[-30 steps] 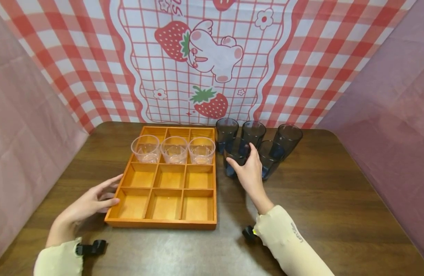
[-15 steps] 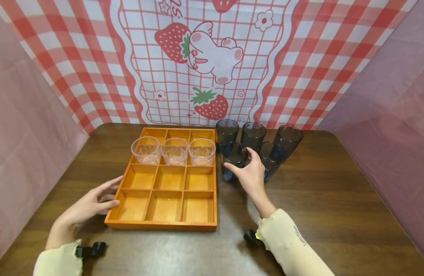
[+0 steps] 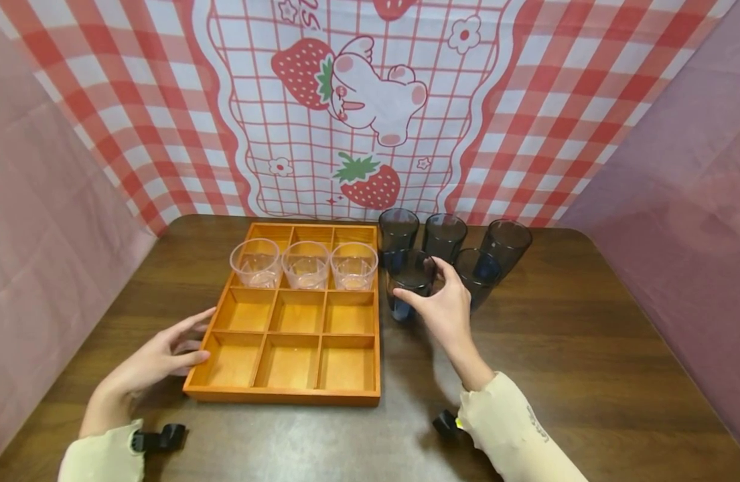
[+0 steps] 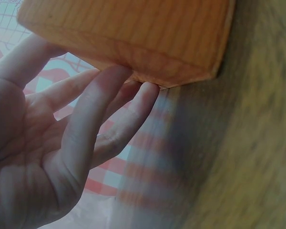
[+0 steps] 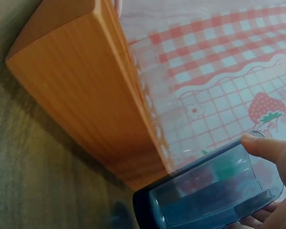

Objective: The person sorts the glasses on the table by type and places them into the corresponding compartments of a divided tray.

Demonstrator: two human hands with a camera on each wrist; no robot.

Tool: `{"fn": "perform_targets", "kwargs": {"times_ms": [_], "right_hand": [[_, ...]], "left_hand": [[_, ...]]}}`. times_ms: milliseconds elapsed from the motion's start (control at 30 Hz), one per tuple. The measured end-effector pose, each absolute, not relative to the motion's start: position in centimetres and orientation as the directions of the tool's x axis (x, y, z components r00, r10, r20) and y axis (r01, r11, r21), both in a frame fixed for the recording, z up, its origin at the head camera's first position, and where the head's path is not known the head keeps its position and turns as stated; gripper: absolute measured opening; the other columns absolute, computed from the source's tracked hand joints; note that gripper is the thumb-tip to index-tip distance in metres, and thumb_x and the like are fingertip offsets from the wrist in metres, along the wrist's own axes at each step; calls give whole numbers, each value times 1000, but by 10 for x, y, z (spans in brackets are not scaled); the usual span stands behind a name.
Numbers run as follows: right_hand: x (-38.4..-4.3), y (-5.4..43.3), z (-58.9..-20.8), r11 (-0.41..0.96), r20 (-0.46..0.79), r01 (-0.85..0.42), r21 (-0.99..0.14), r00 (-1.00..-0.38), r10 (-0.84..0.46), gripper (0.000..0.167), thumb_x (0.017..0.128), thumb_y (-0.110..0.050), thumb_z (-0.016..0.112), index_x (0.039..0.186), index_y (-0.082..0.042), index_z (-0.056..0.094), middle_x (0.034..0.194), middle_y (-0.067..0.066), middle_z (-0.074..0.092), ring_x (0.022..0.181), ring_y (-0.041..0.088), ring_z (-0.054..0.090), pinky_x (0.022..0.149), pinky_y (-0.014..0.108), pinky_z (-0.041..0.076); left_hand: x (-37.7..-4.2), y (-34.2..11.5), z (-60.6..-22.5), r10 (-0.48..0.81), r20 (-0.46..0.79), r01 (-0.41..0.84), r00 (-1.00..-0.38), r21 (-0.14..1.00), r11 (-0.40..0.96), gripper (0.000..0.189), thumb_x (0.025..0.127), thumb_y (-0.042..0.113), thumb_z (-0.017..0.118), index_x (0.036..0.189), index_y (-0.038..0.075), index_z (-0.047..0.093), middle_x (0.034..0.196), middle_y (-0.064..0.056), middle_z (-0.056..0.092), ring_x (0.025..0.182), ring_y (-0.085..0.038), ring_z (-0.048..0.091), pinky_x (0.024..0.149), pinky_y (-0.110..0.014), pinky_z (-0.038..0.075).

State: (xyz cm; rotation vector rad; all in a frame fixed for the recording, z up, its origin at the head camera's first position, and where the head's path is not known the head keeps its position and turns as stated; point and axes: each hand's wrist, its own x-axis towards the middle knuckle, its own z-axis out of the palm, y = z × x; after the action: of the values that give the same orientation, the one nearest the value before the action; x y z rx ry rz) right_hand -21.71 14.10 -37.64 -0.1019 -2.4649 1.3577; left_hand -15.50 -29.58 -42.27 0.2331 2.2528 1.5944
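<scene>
Under both hands I have a brown wood-grain table (image 3: 562, 375) with rounded far corners and a pale sheen on the side nearer me than the hands. The nine-compartment wooden tray (image 3: 288, 396) lies flat on it, between the left hand (image 3: 155, 358) and the right hand (image 3: 445, 304). Past the right hand I see a far-left smoky tumbler (image 3: 398, 231) and a far-middle smoky tumbler (image 3: 445, 235) standing; just to its right, a near smoky tumbler (image 3: 479, 274), with an outer smoky tumbler (image 3: 507, 244) behind. Whether the gripped smoky tumbler (image 3: 408, 274) touches the wood, I can't tell.
</scene>
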Motion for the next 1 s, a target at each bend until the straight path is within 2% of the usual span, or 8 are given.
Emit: {"fn": "perform_targets", "kwargs": {"times_ms": [67,133,233,333,467,700,867,1000], "right_hand": [[-215,141,-372,542,247,-96,-835,-945,213,81,64,-28,91,133,-7,55,121,14,65,92,25,59,79,33,46],[-214,140,-368,526,252,-108,-844,-944,211,81,63,-26,92,132,-7,55,120,13,66,90,25,61,78,31,49],[-213,138,-362,484,251,-126,-866,-947,201,81,63,-22,92,133,-7,54,123,14,64,104,25,63,90,35,54],[-211,134,-357,443,254,-151,-883,-950,183,82,63,-19,92,134,-5,52,127,14,61,119,27,58,98,41,52],[-208,126,-351,426,288,-195,-883,-944,164,81,62,-18,92,133,-4,54,126,14,62,120,26,57,98,40,52],[-205,112,-349,418,299,-222,-881,-945,130,82,62,-19,92,133,-5,54,126,12,63,118,23,59,97,36,53],[-205,100,-349,445,295,-218,-869,-949,111,82,62,-26,92,133,-8,55,122,10,66,111,22,63,92,39,55],[-204,90,-350,470,286,-207,-858,-953,102,83,61,-29,93,133,-10,56,120,10,66,106,23,63,87,42,55]], "left_hand": [[-155,-296,-422,338,-210,-84,-918,932,352,77,96,15,60,155,5,12,149,-38,23,103,7,55,82,-35,58],[-155,-296,-420,336,-213,-86,-918,931,355,77,96,15,60,155,5,13,149,-37,24,105,5,55,82,-36,58],[-155,-296,-420,334,-212,-85,-918,931,355,77,96,16,60,155,5,13,150,-37,23,106,4,55,83,-36,58],[-155,-297,-421,337,-204,-77,-919,932,355,77,96,16,60,155,4,13,150,-38,23,105,5,55,83,-35,58],[-156,-297,-422,334,-205,-75,-920,929,363,77,96,15,60,155,4,13,150,-37,23,105,6,54,83,-35,58],[-157,-296,-421,342,-192,-56,-920,927,371,76,96,15,60,155,3,13,149,-38,25,119,-26,53,82,-37,58],[-156,-296,-421,337,-193,-56,-922,925,377,77,96,14,60,155,3,13,149,-38,25,117,-22,54,81,-37,59],[-157,-297,-421,338,-193,-51,-921,920,388,77,96,14,60,155,3,12,148,-38,25,121,-33,51,81,-37,59]]}}
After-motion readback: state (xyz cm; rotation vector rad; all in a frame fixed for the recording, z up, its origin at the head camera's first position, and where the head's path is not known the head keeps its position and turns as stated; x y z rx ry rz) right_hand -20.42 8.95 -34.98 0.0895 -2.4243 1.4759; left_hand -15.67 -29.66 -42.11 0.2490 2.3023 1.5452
